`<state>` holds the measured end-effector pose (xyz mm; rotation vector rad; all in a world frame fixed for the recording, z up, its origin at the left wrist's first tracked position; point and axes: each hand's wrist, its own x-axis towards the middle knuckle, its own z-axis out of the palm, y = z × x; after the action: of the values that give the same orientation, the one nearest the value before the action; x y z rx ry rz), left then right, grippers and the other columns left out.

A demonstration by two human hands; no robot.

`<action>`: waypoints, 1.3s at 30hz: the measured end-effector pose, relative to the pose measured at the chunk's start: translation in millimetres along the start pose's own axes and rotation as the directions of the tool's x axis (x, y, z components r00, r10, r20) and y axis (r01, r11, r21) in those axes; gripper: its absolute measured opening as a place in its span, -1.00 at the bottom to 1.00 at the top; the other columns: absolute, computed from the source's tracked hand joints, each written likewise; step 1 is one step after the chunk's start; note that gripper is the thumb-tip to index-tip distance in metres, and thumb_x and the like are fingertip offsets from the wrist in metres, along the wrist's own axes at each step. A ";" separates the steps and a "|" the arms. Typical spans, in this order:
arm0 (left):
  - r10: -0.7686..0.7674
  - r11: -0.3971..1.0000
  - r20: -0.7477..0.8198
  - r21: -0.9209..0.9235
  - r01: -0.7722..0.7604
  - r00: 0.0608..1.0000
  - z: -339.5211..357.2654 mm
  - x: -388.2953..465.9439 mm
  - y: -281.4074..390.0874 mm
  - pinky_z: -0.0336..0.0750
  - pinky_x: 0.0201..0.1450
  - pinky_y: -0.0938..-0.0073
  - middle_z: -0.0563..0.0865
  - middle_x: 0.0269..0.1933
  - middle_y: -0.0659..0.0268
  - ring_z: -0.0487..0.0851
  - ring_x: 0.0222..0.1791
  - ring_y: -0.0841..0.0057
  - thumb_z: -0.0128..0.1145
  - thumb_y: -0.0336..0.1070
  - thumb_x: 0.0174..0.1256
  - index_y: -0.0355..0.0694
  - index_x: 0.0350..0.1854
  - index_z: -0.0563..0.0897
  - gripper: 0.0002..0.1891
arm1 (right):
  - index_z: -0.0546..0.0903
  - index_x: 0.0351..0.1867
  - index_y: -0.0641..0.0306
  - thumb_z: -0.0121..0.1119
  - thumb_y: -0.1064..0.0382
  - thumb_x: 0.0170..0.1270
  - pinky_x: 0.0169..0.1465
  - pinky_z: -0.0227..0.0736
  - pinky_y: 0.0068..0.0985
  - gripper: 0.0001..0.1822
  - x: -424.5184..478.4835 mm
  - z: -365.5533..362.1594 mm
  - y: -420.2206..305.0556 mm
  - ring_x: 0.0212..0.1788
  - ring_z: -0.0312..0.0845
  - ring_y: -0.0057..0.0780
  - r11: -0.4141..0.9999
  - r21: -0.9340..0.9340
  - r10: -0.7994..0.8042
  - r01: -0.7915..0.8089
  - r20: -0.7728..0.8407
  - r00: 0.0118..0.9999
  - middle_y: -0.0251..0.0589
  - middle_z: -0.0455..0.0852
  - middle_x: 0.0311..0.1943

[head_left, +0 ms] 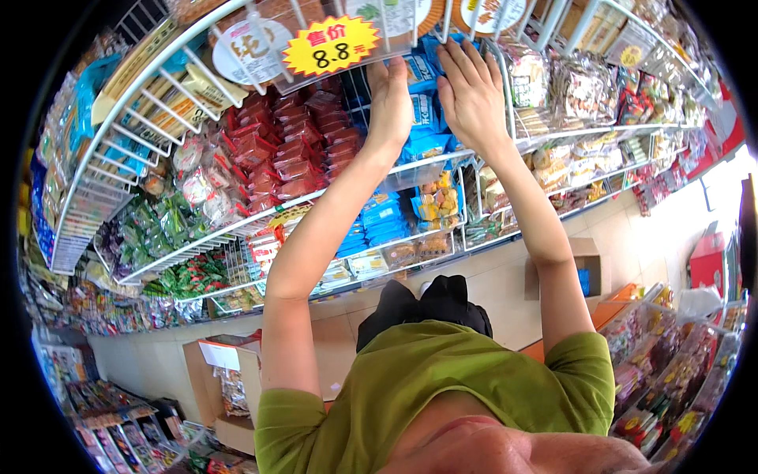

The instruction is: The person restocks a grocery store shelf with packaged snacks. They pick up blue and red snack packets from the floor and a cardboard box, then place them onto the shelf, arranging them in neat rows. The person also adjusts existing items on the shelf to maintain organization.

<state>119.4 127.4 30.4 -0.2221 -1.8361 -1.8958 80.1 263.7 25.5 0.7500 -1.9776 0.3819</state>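
My left hand stands edge-on in a wire shelf compartment, along the left side of a row of blue snack packets. Its fingertips run up to the lower edge of a clear price holder and are partly hidden. My right hand lies back-up over the right side of the same packets, fingers stretched out and a little apart. The packets bear printed writing and lie between the two hands. Neither hand is seen closed around a packet.
Red-wrapped snack packs fill the compartment to the left. A yellow starburst price tag hangs above on the white wire rack. Bagged snacks are at right. Open cardboard boxes stand on the tiled floor behind me.
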 end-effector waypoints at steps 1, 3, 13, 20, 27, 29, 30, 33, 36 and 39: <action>-0.041 0.998 0.013 -0.041 0.041 0.999 -1.4 -3.6 5.8 -0.08 0.46 0.41 0.12 0.46 0.12 0.06 0.46 0.37 -0.27 0.19 0.49 -0.29 0.46 0.03 -0.27 | 0.51 0.14 0.23 0.04 0.15 0.28 0.36 0.07 -0.10 -0.58 -1.3 -1.6 -0.3 0.32 0.27 -0.19 1.000 0.005 -0.003 0.003 -0.005 1.000 -0.19 0.50 0.20; 0.006 0.997 0.009 -0.071 -0.005 1.000 -8.1 -2.2 -2.0 -0.08 0.46 0.38 0.13 0.44 0.07 0.05 0.46 0.30 -0.28 0.18 0.49 -0.31 0.44 0.05 -0.29 | 0.52 0.13 0.24 0.06 0.14 0.28 0.35 0.05 -0.09 -0.58 -1.8 -4.0 -3.2 0.31 0.28 -0.19 0.999 0.041 -0.015 0.016 -0.024 1.000 -0.19 0.51 0.19; 0.052 0.936 -0.215 -0.329 -0.123 0.975 -10.7 -39.5 7.7 -0.14 0.49 0.39 0.08 0.47 0.22 -0.01 0.48 0.45 -0.27 0.00 0.53 -0.22 0.45 0.09 -0.42 | 0.54 0.10 0.35 0.13 0.33 0.18 0.33 0.11 -0.09 -0.58 -0.4 -50.5 -28.0 0.27 0.33 -0.03 0.945 0.287 -0.134 0.157 -0.098 0.986 -0.03 0.52 0.16; 0.049 0.993 -0.219 -0.099 -0.072 0.975 -69.4 -111.2 23.0 0.21 0.34 0.35 0.27 0.29 0.11 0.26 0.33 0.36 -0.01 -0.34 0.43 -0.29 0.30 0.16 -0.53 | 0.49 0.09 0.46 0.19 0.51 0.03 0.16 0.40 -0.20 -0.51 -10.5 -56.2 -100.7 0.12 0.44 0.07 0.642 0.757 -0.299 0.121 0.102 0.949 0.11 0.51 0.08; 0.083 0.240 0.301 0.919 -0.313 0.950 -185.7 -86.7 97.6 0.30 0.23 0.26 0.54 0.09 0.16 0.49 0.12 0.23 0.17 -0.31 0.22 -0.30 0.07 0.49 -0.62 | 0.35 0.20 0.50 0.01 0.53 0.07 0.19 0.36 -0.17 -0.45 37.9 23.6 -151.4 0.16 0.36 0.18 0.819 0.573 -0.208 -0.009 0.312 0.927 0.27 0.44 0.12; 0.077 -0.171 0.387 0.913 -0.370 0.919 -214.7 -63.5 104.9 0.30 0.23 0.20 0.59 0.05 0.16 0.51 0.10 0.23 0.23 -0.23 0.15 -0.31 0.06 0.54 -0.57 | 0.39 0.18 0.48 0.00 0.46 0.14 0.16 0.38 -0.21 -0.50 64.4 47.5 -161.2 0.11 0.43 0.13 0.855 0.491 -0.131 -0.167 0.515 0.847 0.27 0.48 0.09; 0.018 -0.192 0.391 0.905 -0.381 0.920 -224.6 -54.7 107.8 0.28 0.25 0.21 0.58 0.08 0.17 0.50 0.12 0.25 0.23 -0.24 0.14 -0.31 0.06 0.54 -0.56 | 0.42 0.16 0.47 0.04 0.42 0.15 0.14 0.41 -0.22 -0.51 76.6 55.1 -167.3 0.06 0.47 0.11 0.857 0.455 -0.105 -0.242 0.614 0.782 0.26 0.54 0.04; -0.011 -0.254 0.500 0.837 -0.486 0.866 -257.2 -38.3 90.3 0.19 0.32 0.10 0.57 0.14 0.19 0.45 0.21 0.29 0.24 -0.22 0.14 -0.30 0.06 0.55 -0.56 | 0.44 0.20 0.32 0.30 0.21 0.08 0.11 0.46 -0.28 -0.39 85.5 63.4 -193.8 0.09 0.51 0.03 0.749 0.591 -0.158 -0.299 0.598 0.785 0.20 0.57 0.02; -0.034 -0.235 0.513 0.830 -0.506 0.858 -271.9 -34.2 81.4 0.14 0.33 0.03 0.56 0.15 0.22 0.41 0.26 0.32 0.24 -0.19 0.14 -0.32 0.03 0.57 -0.57 | 0.41 0.27 0.16 0.46 0.12 -0.09 0.18 0.44 -0.28 -0.20 58.8 84.6 -217.7 0.14 0.47 0.00 0.843 0.533 -0.196 -0.071 0.428 0.882 0.15 0.51 0.12; -0.011 -0.200 0.562 0.809 -0.553 0.827 -276.5 -29.4 82.2 0.18 0.28 -0.01 0.56 0.14 0.24 0.37 0.30 0.32 0.25 -0.16 0.13 -0.34 -0.04 0.61 -0.58 | 0.40 0.28 0.16 0.47 0.18 -0.11 0.17 0.42 -0.23 -0.19 50.8 90.9 -221.7 0.11 0.46 0.06 0.796 0.571 -0.106 -0.202 0.459 0.882 0.13 0.46 0.15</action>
<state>241.3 -133.0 68.0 -0.4142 -2.6011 0.4115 143.7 27.4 15.6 1.2994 -2.3548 0.9810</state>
